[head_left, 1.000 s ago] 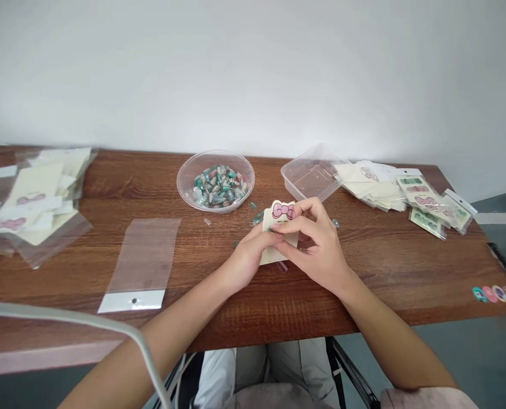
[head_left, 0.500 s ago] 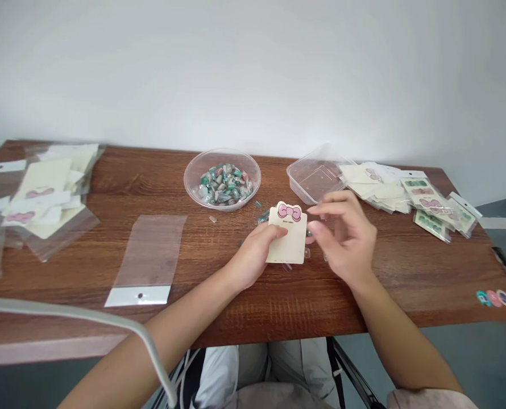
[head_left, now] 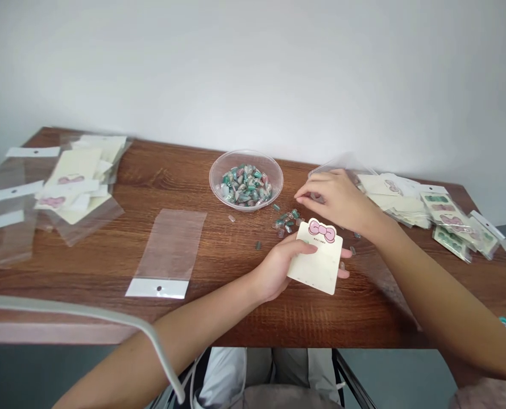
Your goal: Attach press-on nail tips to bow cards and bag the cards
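My left hand (head_left: 283, 262) is closed on a cream card (head_left: 315, 267) with a pink bow printed on its top, the thumb on its front and fingers behind. A small pale-green spot shows beside the thumb. My right hand (head_left: 336, 199) is raised beyond the card, thumb and fingertips pinched together; whatever may be between them is too small to make out. Beneath and left of it lie loose small glossy teal, pink and clear pieces (head_left: 287, 220). Many similar pieces fill a clear round bowl (head_left: 214, 184) to its left.
A clear plastic bag (head_left: 170, 244) with a white header lies left of my left arm. Cards in bags (head_left: 80, 170) are piled far left. At right are stacked cards (head_left: 389, 193), filled packs (head_left: 453, 218) and a partly hidden clear tray (head_left: 321, 166). A pale cable (head_left: 108, 317) crosses the lower left.
My right hand has left the card and moved up and away over the table, fingers closing to a pinch. The left hand still holds the card, now tilted. The view has shifted.
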### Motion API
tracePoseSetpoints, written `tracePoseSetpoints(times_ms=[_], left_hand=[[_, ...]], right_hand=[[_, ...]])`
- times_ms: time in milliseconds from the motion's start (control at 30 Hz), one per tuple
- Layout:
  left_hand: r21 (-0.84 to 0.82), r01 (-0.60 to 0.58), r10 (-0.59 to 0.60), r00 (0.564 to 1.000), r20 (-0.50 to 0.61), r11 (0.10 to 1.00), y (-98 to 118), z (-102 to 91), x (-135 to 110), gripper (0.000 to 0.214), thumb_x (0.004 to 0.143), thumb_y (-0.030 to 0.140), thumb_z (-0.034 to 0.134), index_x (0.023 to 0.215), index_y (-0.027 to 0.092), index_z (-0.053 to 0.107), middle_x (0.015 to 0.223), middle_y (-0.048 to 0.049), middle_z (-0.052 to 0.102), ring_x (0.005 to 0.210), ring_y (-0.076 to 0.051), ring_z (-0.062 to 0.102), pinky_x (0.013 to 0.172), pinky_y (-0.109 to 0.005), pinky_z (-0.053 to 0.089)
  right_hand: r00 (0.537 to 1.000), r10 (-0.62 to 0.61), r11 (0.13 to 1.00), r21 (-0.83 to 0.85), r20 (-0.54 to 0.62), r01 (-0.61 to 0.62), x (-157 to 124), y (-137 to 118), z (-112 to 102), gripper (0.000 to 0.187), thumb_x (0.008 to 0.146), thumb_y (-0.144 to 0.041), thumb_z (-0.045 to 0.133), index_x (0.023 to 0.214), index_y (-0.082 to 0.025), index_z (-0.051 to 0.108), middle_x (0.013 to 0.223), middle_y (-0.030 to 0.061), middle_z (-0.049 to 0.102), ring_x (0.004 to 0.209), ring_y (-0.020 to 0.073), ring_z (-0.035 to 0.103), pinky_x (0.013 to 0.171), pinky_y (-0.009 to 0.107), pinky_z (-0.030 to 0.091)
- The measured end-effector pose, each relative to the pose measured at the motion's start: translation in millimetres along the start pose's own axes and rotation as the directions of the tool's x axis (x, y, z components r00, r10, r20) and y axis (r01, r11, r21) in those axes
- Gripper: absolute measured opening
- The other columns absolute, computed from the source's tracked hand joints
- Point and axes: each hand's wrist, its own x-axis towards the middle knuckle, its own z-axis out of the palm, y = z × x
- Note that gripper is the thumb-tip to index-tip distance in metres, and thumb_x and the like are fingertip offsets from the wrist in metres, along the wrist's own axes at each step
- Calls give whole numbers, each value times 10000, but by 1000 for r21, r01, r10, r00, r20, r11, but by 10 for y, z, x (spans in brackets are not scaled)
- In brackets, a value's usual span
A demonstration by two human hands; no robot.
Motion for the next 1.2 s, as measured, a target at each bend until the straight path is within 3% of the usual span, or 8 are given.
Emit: tracePoseSetpoints(times_ms=[100, 233, 400, 567, 800, 1033, 1200], left_hand=[[-35, 15, -13, 998, 63, 999, -32, 30, -31, 447, 698, 293, 729, 1116, 136, 719, 1134, -186, 794, 871, -346, 773, 867, -455, 544], [-77, 55, -43, 988, 149, 996, -100, 51, -70, 463, 661, 325, 755, 1089, 149, 732, 1113, -185, 798, 851, -351, 774, 854, -455, 546], [-92, 74, -59, 986, 158, 993, -178, 41, -68, 486, 677, 363, 732, 1102, 127, 731, 1137, -212, 787, 836, -350, 763, 838, -455, 542], [-86, 71, -55, 984, 171, 994, -186, 36, -53, 480, 683, 371, 723, 1092, 120, 726, 1132, -222, 784, 811, -346, 757, 815, -452, 547], [-97, 64, -48, 986, 160, 993, -197, 2, -26, 522, 676, 391, 756, 1120, 122, 707, 1122, -208, 785, 825, -349, 761, 822, -452, 547], [-100, 33, -15, 984, 180, 994, -160, -9, -17, 506, 694, 394, 734, 1117, 118, 723, 1152, -214, 782, 837, -348, 761, 853, -456, 528], [-84, 7, 9, 983, 183, 996, -114, -2, -29, 474, 728, 394, 715, 1119, 126, 712, 1180, -224, 775, 839, -354, 760, 830, -457, 527]], right_hand=[[992, -38, 993, -102, 118, 50, 170, -29, 85, 144, 971, -220, 680, 868, -233, 780, 941, 36, 765, 940, 239, 637, 897, 427, 312], [985, -73, 979, -177, 157, 100, 287, -73, 175, 88, 951, -255, 738, 895, -256, 807, 929, 35, 763, 948, 243, 581, 866, 431, 254], [971, -151, 967, -177, 188, 185, 311, -90, 284, 136, 943, -255, 761, 1054, -314, 813, 1018, 25, 784, 953, 239, 550, 846, 419, 234], [971, -147, 968, -173, 190, 180, 331, -63, 359, 130, 930, -222, 771, 1014, -311, 814, 1044, 16, 798, 990, 252, 561, 862, 428, 230], [964, -119, 974, -161, 237, 160, 377, -114, 313, 54, 911, -183, 769, 879, -222, 751, 975, 26, 794, 992, 248, 598, 898, 431, 242], [976, -155, 976, -125, 154, 175, 235, -112, 247, 137, 939, -184, 705, 810, -229, 693, 888, 0, 768, 945, 232, 615, 931, 445, 259], [980, -140, 985, -120, -138, 124, -167, -80, 1, 117, 979, -236, 649, 868, -251, 684, 961, 7, 780, 937, 243, 654, 920, 452, 346]])
